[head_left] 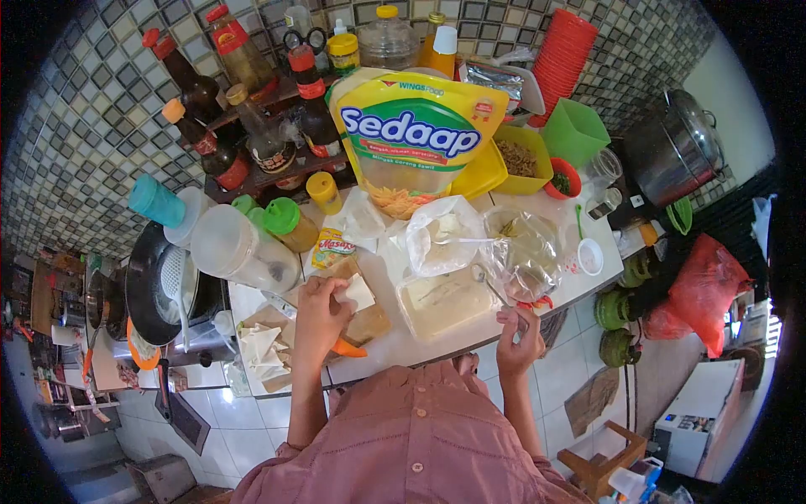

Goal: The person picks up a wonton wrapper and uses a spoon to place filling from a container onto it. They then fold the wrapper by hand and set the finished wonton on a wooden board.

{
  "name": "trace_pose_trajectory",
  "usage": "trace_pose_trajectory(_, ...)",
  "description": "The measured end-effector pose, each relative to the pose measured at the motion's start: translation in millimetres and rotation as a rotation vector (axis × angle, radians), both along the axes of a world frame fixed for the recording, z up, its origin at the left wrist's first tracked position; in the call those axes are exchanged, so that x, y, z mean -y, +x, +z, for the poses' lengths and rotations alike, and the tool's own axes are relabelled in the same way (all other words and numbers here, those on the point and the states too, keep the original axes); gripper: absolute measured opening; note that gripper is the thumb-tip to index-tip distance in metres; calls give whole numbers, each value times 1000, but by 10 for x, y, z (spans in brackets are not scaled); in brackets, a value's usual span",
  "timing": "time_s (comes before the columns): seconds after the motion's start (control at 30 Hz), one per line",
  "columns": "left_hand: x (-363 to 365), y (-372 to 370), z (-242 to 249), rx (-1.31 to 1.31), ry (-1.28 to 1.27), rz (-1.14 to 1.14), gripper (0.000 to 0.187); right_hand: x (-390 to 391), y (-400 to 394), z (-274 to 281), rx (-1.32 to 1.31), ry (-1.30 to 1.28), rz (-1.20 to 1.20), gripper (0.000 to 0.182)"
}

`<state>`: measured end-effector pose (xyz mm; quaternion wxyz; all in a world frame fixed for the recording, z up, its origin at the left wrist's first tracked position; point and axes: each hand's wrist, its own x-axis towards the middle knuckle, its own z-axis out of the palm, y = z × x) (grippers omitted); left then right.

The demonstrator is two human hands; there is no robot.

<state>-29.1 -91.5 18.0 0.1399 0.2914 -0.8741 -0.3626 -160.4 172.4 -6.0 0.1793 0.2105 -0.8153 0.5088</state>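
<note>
My left hand (321, 315) is closed on a white wrapper sheet (361, 291) above a brown board (367, 323). An orange carrot (348, 348) lies just right of that hand. Folded white wrappers (264, 353) are on the board's left side. My right hand (518, 336) pinches the handle of a metal spoon (495, 290), whose other end reaches toward a shallow clear tray (449, 302). Behind the tray stand a plastic bag of white powder (443, 235) and a plastic-covered bowl (525, 252).
A large Sedaap oil pouch (411, 143) stands at the back centre. Sauce bottles (264, 143) and plastic jars (239, 248) fill the back left. A black wok (147, 281) sits on the left stove. Yellow container (520, 164), red cups (564, 63) and a steel pot (676, 151) are right.
</note>
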Motion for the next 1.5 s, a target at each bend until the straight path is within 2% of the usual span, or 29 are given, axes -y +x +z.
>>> trace_pose_trajectory(0.07,-7,4,29,2,-12,5,29,26,2,5,59,-80,4,8)
trace_pose_trajectory(0.13,-6,5,45,-28,-167,-58,32,69,8,37,117,-160,10,6)
trace_pose_trajectory(0.27,-27,-9,37,-44,-131,-58,33,147,9,118,273,-299,-10,5)
trace_pose_trajectory(0.33,-53,-21,9,-70,30,28,35,156,-3,107,312,-345,-20,5)
trace_pose_trajectory(0.4,-64,-33,1,-96,44,53,33,146,-24,61,387,-469,-32,6)
trace_pose_trajectory(0.57,-55,11,-37,-108,95,108,25,102,-56,44,445,-567,-47,10)
trace_pose_trajectory(0.7,-37,34,-109,-212,265,164,17,73,-81,6,483,-650,-88,15)
trace_pose_trajectory(0.83,-51,34,-57,-385,551,193,19,33,-96,-4,514,-695,-83,18)
trace_pose_trajectory(1.03,-93,32,-85,-458,710,259,23,-45,-116,-43,568,-741,-85,21)
trace_pose_trajectory(1.1,-164,-5,68,-474,750,243,23,-52,-115,-9,574,-762,-87,21)
trace_pose_trajectory(1.23,-170,0,122,-487,790,217,25,-71,-129,-10,547,-744,-100,20)
trace_pose_trajectory(1.3,-142,22,112,-483,768,225,25,-64,-123,78,618,-521,-88,20)
trace_pose_trajectory(1.43,-67,90,54,-470,684,263,26,-137,-236,-248,578,-381,-207,26)
trace_pose_trajectory(1.5,-48,117,62,-477,681,276,25,-7,-259,-162,-34,-24,-497,36)
